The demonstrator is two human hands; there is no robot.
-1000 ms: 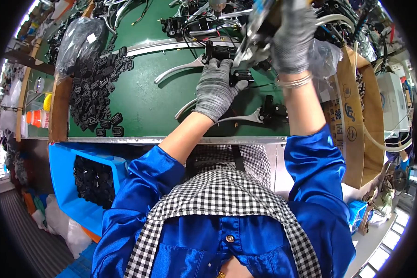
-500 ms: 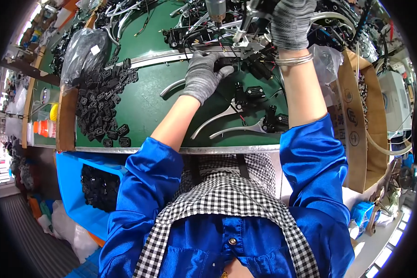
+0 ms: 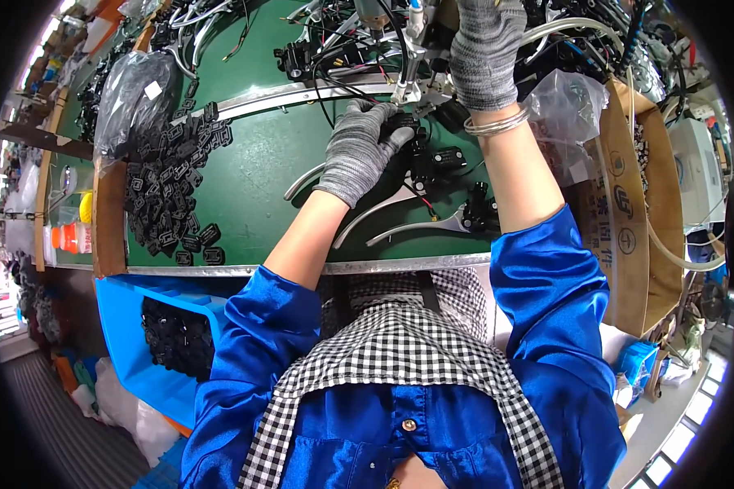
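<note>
My left hand (image 3: 357, 153), in a grey knit glove, is closed around the black housing of a brake lever, whose curved silver blade (image 3: 303, 181) sticks out at its left. Just beyond its fingertips is a metal clamp-like fixture (image 3: 408, 88). My right hand (image 3: 488, 61), gloved alike, reaches up beside the upright metal tool (image 3: 416, 28); its fingers run towards the top edge, so their hold is hidden. Nearer me lie two more brake levers, one with a silver blade (image 3: 375, 213), the other (image 3: 420, 231) closer to the table edge.
Small black parts (image 3: 167, 191) are heaped on the green table (image 3: 261, 196) at left, beside a black plastic bag (image 3: 137, 94). A metal rail (image 3: 261, 102) crosses behind. A cardboard box (image 3: 624, 236) stands at right, a blue bin (image 3: 126, 326) below left. Wired lever assemblies crowd the back.
My right hand has moved left and slightly nearer me, and the metal tool and fixture beside it have shifted. My left hand has turned a little, still on the brake lever.
</note>
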